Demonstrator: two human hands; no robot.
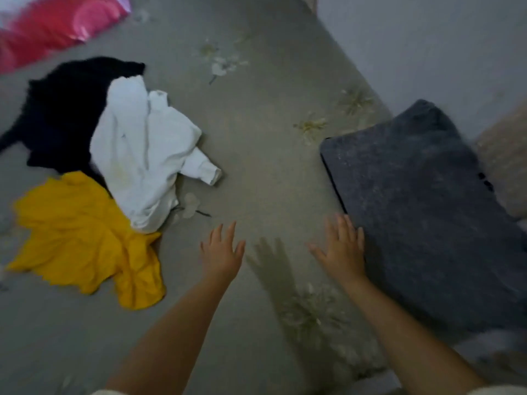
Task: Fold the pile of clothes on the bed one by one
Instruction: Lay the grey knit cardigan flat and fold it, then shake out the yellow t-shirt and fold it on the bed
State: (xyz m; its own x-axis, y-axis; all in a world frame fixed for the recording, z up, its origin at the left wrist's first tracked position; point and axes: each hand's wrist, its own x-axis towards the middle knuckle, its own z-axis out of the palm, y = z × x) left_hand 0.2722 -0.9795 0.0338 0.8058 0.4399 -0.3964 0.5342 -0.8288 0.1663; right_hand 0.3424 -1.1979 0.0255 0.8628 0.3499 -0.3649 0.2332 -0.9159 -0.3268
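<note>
Head cam view looking down at the bed (256,166), so starting closest and working outward.

Both forearms come in from the bottom of the frame. Left hand (221,253) is hovering low over the bare sheet around bottom center, fingers (231,232) spread and straight, holding nothing. Right hand (340,249) is just right of it, fingers also spread flat, with the pinky side right up against the edge of a folded dark grey piece (427,209). Can't quite tell whether it's actually touching or just beside it. My guess is the grey one is already done and parked on the right side to keep it away from the unfolded stuff, which also leaves the open sheet between the hands as the working spot.

Left of the hands is the pile that's left. Yellow shirt (77,238) is nearest, crumpled in the lower left. Bunched white top (142,155) sits above it, overlapping the yellow's upper edge, one sleeve poking out to the right. Behind that, a black garment (65,109) is partly tucked under the white one.

Way up in the upper left corner there's something pink or red (57,27), too blurry to say what it is. Upper right is just wall (427,52).

So I'd say one down, three to go, and the yellow one is the easiest reach for the left hand.
</note>
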